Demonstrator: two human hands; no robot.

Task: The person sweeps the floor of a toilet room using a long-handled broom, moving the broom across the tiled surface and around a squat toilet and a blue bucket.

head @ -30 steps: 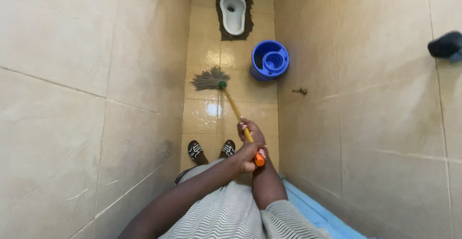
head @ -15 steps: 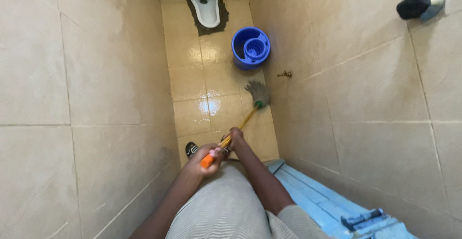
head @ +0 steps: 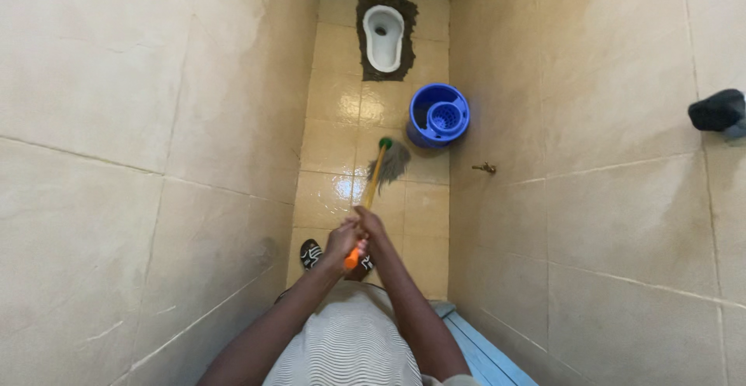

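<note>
Nearest the camera, both hands close around the yellow mop handle (head: 371, 188) near its orange end cap. The left hand (head: 340, 244) wraps the handle just above the cap, fingers curled fully round it. The right hand (head: 370, 223) grips just ahead of it, also closed on the handle, the two hands touching or nearly so. Below them a dark sandalled foot (head: 311, 254) shows on the floor.

The handle runs forward to a green collar, and the grey string mop head (head: 392, 162) lies on the tiled floor (head: 330, 149), fanned toward the right wall.

Just beyond the mop head, against the right wall, stands a blue mop bucket (head: 423, 130) with a perforated wringer basket set in its right half; whether water sits in the other half is hard to tell.

The floor tiles are glossy beige with a bright wet-looking glare. Farthest away, a white squat toilet pan (head: 384, 29) sits in a dark surround. Beige tiled walls close in on both sides, and a small tap (head: 485, 168) projects from the right wall.
</note>
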